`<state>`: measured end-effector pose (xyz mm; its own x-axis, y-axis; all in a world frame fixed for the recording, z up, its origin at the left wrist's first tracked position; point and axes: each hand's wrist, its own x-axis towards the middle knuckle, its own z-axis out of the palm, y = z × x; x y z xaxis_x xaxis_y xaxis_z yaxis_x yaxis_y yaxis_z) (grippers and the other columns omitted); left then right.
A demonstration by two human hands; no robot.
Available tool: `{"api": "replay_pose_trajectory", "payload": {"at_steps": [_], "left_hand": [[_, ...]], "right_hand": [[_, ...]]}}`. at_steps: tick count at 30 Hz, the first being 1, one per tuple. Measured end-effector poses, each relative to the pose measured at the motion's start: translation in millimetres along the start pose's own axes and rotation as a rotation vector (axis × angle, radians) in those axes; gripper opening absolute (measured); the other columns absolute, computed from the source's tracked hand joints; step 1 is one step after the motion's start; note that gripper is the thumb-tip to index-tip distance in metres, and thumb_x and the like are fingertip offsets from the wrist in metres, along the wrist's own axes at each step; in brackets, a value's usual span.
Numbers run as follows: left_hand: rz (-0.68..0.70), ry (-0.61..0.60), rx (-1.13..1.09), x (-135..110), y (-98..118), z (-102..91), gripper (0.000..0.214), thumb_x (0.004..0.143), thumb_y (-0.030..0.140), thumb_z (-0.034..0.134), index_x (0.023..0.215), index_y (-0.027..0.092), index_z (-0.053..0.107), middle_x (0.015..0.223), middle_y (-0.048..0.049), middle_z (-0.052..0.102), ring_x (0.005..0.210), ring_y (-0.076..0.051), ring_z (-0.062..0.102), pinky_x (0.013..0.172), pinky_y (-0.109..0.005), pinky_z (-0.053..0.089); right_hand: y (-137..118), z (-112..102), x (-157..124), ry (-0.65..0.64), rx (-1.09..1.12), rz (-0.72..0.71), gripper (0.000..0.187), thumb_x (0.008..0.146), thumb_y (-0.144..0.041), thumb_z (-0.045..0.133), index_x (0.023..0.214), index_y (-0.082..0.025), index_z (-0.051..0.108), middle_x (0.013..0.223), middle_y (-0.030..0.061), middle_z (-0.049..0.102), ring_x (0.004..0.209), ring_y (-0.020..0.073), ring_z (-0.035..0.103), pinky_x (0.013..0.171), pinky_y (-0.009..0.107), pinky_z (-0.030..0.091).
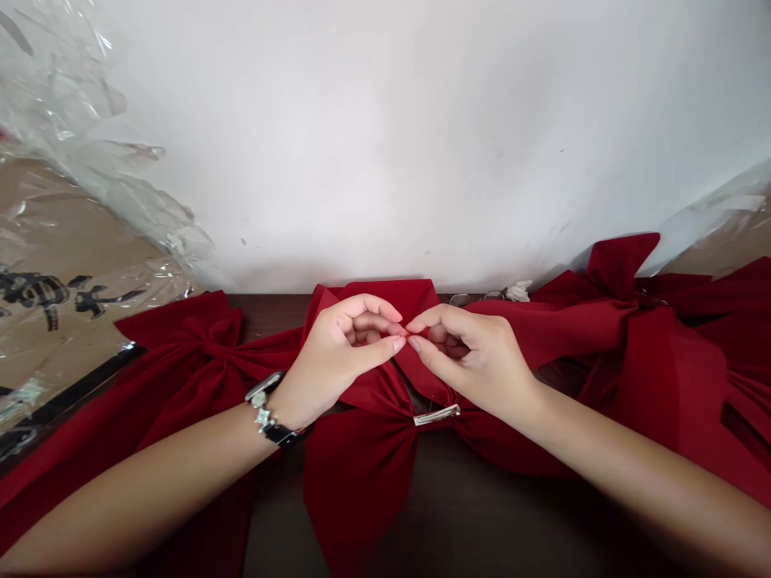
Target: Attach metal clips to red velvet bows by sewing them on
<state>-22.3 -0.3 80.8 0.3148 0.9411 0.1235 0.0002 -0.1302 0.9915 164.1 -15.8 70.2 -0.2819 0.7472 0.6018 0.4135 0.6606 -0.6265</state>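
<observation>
The left hand (337, 353) and right hand (475, 357) meet fingertip to fingertip above a red bow (361, 474).

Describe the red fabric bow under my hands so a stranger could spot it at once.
A dark wooden table runs along the white wall, strewn with red fabric bows. The middle bow lies beneath the left hand and right hand. It alone carries a silver metal clip across its pinched centre.

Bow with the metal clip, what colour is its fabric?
Deep red bow, plain; silver clip at its knot. Best in the head view.
</observation>
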Motion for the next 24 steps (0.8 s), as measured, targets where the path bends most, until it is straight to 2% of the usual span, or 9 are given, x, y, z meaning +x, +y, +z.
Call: {"api": "replay_pose_trajectory", "payload": {"at_steps": [8, 13, 20, 24], "left_hand": [[0.138, -0.005, 0.198, 0.7, 0.8, 0.0, 0.015, 0.077, 0.016, 0.071, 0.088, 0.016, 0.06, 0.081, -0.0004, 0.069, 0.062, -0.006, 0.054, 0.059, -0.016, 0.046], [0.118, -0.011, 0.178, 1.6, -0.5, -0.3, 0.021, 0.077, 0.02, 0.072, 0.091, 0.016, 0.057, 0.085, -0.0021, 0.071, 0.064, -0.006, 0.056, 0.06, -0.016, 0.047], [0.165, -0.049, 0.174, 6.3, -1.4, -4.1, 0.016, 0.08, 0.01, 0.061, 0.095, 0.015, 0.062, 0.096, -0.0031, 0.066, 0.059, -0.004, 0.051, 0.053, -0.016, 0.044], [0.098, -0.095, 0.206, 11.2, -4.6, -4.9, 0.013, 0.085, 0.02, 0.06, 0.094, 0.015, 0.067, 0.089, -0.0032, 0.068, 0.055, -0.004, 0.05, 0.049, -0.017, 0.044]], "right_hand": [[-3.3, -0.1, 0.6, 0.021, 0.029, 0.135, 0.006, 0.081, -0.018, 0.062, 0.076, -0.015, 0.064, 0.052, -0.007, 0.038, 0.047, 0.005, 0.031, 0.045, 0.019, 0.03], [-1.4, -0.6, 4.8, 0.038, 0.064, 0.203, 0.007, 0.079, -0.017, 0.061, 0.073, -0.015, 0.064, 0.053, -0.007, 0.035, 0.048, 0.0053, 0.028, 0.046, 0.021, 0.027], [0.9, -2.5, 7.1, 0.072, 0.106, 0.242, 0.004, 0.076, -0.015, 0.062, 0.072, -0.014, 0.064, 0.052, -0.0082, 0.031, 0.049, 0.0051, 0.025, 0.048, 0.021, 0.025], [2.0, -2.6, 7.0, 0.063, 0.113, 0.253, 0.006, 0.077, -0.017, 0.063, 0.072, -0.014, 0.064, 0.052, -0.0085, 0.029, 0.049, 0.0049, 0.024, 0.047, 0.021, 0.024]]}}
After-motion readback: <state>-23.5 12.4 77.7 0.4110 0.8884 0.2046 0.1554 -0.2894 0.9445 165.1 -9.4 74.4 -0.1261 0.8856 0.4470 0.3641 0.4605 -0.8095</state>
